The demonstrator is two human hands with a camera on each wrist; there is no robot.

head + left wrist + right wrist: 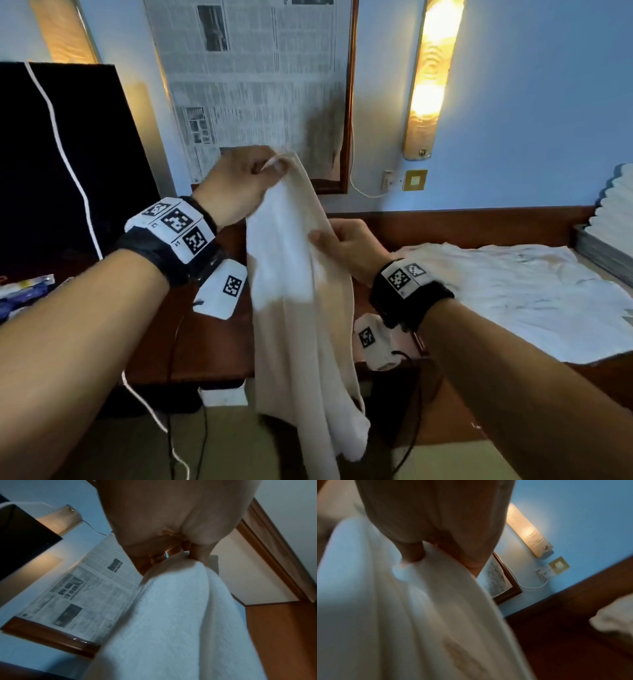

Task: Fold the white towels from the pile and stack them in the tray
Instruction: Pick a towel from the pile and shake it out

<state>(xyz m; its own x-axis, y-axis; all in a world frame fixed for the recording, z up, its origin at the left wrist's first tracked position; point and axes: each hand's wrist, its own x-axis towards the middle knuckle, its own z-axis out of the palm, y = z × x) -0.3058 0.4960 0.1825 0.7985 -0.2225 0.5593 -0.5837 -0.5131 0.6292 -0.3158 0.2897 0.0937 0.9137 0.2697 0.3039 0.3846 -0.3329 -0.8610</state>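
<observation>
Left hand (171, 520) fills the top of the view, its fingers (199, 551) pinching the top edge of a white towel (171, 615) that hangs below it. Left of the towel is a wood-framed newspaper (82, 595); above that frame, a lit wall lamp (60, 519) beside a dark panel (20, 536).

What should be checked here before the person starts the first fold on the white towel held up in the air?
1. Left hand pinches the top corner of the hanging white cloth towel: ok.
2. Right hand grips the towel's edge lower down: ok.
3. Towel spread flat between the hands: not ok, it hangs bunched in long folds.
4. Towel's lower end off the floor: cannot tell.
5. Bare dark wooden table to lay it on: ok, bare wood shows below the left hand.
6. Crumpled pile of white towels on the right apart from the held towel: ok.
</observation>
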